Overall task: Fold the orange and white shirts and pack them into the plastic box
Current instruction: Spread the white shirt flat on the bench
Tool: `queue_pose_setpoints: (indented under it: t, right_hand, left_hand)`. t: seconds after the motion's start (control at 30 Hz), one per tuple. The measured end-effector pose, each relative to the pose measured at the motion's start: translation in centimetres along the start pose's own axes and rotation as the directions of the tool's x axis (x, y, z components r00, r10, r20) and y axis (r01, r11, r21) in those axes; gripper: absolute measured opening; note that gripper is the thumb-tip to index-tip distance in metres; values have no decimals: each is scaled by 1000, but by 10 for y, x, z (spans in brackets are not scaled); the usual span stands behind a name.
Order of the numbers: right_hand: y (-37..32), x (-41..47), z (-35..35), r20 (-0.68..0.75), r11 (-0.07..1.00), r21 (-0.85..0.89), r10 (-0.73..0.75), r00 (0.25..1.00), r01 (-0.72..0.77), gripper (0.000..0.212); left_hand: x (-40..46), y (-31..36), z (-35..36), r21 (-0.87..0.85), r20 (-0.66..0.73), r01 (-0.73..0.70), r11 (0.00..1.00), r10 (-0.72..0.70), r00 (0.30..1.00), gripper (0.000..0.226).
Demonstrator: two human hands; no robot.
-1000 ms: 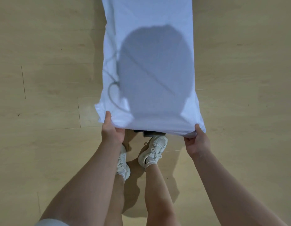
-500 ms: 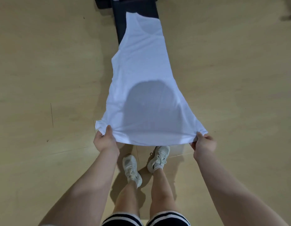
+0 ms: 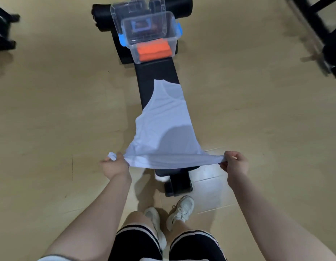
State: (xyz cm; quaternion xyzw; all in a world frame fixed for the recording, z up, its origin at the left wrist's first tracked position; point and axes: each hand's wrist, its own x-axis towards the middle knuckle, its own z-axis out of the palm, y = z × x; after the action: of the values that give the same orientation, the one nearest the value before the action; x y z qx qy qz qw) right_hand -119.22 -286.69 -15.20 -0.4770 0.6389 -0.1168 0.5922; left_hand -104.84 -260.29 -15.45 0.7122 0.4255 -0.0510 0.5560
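Looking down from the head camera, the one view here, two bare hands stretch one white shirt (image 3: 163,127) between them above the near end of a single black bench (image 3: 157,72). The left hand (image 3: 114,165) has its fingers curled round the shirt's left hem corner, with a small tuft of cloth sticking out past the knuckles; the right hand (image 3: 234,162) is fisted round the right hem corner, so both hands grip the same garment and pull its hem taut in a band. The shirt's far end, with its neck and arm cut-outs, lies on the bench top, while the near part is lifted off it. At the far end of the bench stands one clear plastic box (image 3: 154,42) with two blue latches, one on each side. Inside it, against the near wall, lies one folded orange shirt (image 3: 154,52). Just behind the box a clear lid (image 3: 133,8) is partly in view. Two white shoes (image 3: 180,211) stand on the wooden floor (image 3: 50,110) just short of the bench's foot, below two dark shorts legs with pale stripes. Dark equipment shows at the left and right edges, too blurred to tell what it is.
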Motion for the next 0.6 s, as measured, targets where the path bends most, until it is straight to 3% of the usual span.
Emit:
queue_pose_setpoints:
  t: [0.13,0.23,0.43,0.6]
  right_hand:
    - [-29,27,27,92,997,68,31,995,-37,23]
    - [-41,54,48,155,1000,-16,-17,988,20,24]
    - [-71,127,99,-58,980,-186,-82,995,70,13]
    - [-85,204,153,-108,972,-234,-48,993,22,22]
  left_hand:
    - [11,45,42,-90,162,-58,994,72,984,10]
    - [19,79,80,-68,291,-38,997,57,955,21]
    - [58,133,183,56,490,-106,993,65,869,24]
    - [112,155,277,289,446,-127,949,-16,895,29]
